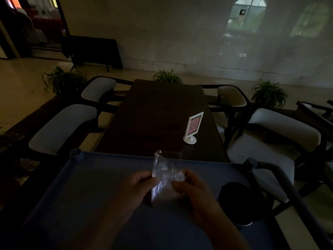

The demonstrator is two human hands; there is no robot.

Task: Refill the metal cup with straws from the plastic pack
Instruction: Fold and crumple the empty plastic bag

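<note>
A clear plastic pack (166,177) stands upright above the blue cart top (86,186). My left hand (138,188) grips its left edge and my right hand (194,192) pinches its right edge. The pack looks crumpled, and in the dim light I cannot tell what is inside it. To the right of my right hand a metal cup (239,210) stands on the cart, its top full of dark straws.
Beyond the cart lies a dark wooden table (158,114) with a white sign stand (192,128) near its right edge. Padded chairs (63,127) line both sides. The cart's handle bar (281,179) runs along the right.
</note>
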